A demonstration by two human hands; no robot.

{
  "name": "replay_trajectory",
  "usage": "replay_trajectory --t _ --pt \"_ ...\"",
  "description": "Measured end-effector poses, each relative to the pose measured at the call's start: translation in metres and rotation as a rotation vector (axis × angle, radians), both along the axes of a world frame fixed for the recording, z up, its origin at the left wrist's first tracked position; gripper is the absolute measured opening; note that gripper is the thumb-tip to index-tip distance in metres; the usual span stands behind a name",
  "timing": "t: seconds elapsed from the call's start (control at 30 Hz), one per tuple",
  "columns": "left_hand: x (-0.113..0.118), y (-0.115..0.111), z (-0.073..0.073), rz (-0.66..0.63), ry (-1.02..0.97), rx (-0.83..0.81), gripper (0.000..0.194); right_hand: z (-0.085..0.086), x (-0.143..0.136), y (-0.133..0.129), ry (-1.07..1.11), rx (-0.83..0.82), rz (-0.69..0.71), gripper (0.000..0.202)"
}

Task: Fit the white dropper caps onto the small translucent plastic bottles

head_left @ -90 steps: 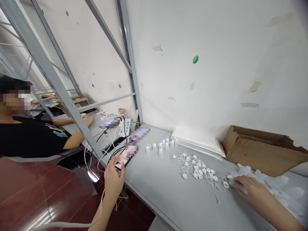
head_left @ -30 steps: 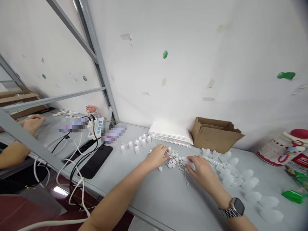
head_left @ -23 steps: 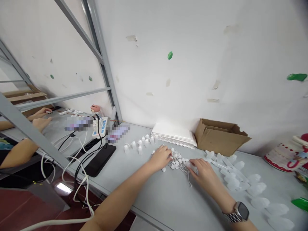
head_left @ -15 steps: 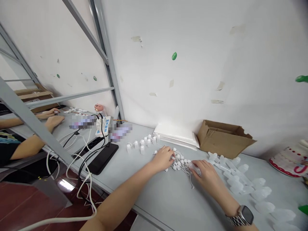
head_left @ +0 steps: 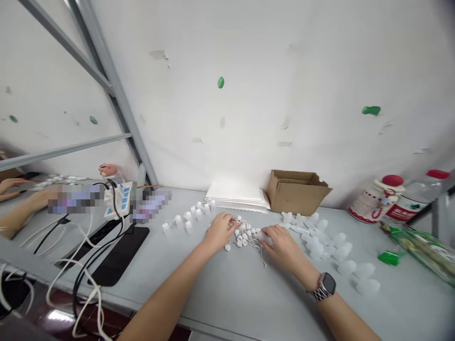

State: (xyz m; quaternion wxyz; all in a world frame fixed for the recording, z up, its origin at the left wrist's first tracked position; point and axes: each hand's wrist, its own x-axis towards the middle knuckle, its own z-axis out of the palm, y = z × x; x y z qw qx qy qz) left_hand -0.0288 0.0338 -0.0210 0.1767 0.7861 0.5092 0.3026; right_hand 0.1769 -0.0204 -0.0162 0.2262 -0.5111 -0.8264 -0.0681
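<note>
A pile of small white plastic caps (head_left: 243,237) with thin cords lies on the grey table between my hands. My left hand (head_left: 220,233) rests at the pile's left edge, thumb and fingers curled together; whatever they pinch is too small to make out. At the right edge, my right hand (head_left: 284,246) has its fingers closed round a translucent white plastic piece (head_left: 266,237), partly covered by them. Several small white capped bottles (head_left: 188,222) stand upright beyond my left hand. To the right lie many translucent white pieces (head_left: 327,244).
White sheets (head_left: 236,196) and an open cardboard box (head_left: 298,192) stand against the wall. A power strip (head_left: 119,201), cables and a black phone-like slab (head_left: 119,255) lie left. Rightward are a decorated jar (head_left: 373,201), a bottle (head_left: 412,201) and a green packet (head_left: 423,248). A co-worker's arm (head_left: 26,208) shows far left.
The view has swung to the right, bringing the jar, bottle and green packet further in. Both hands stay at the cap pile, the right one still holding the translucent piece.
</note>
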Motion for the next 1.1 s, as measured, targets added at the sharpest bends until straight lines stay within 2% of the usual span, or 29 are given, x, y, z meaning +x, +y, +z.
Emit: replay_trajectory --t 0.1,0.27,0.4,0.67,0.9,1.0,1.1 --pt "0.004 0.0 -0.005 0.004 -0.01 0.021 0.026 0.0 -0.001 -0.001 -0.007 -0.026 -0.011 0.01" --pt "0.008 0.005 -0.017 0.0 -0.023 0.024 0.016 -0.002 -0.002 -0.001 0.006 -0.036 -0.016 0.011" --pt "0.006 0.01 -0.021 -0.027 -0.055 0.005 0.012 -0.003 -0.001 -0.001 0.002 -0.052 -0.027 0.013" --pt "0.004 0.009 -0.018 -0.013 -0.17 -0.019 0.012 -0.004 0.0 0.001 0.016 -0.052 -0.037 0.013" --pt "0.005 0.004 -0.007 0.04 -0.372 -0.118 0.019 -0.002 0.0 0.0 0.07 -0.027 -0.034 0.011" --pt "0.006 0.005 -0.004 0.046 -0.507 -0.179 0.023 0.001 -0.002 -0.001 0.184 0.003 -0.024 0.011" --pt "0.007 0.005 -0.002 0.021 -0.652 -0.261 0.029 0.005 -0.005 -0.003 0.466 0.024 -0.023 0.013"
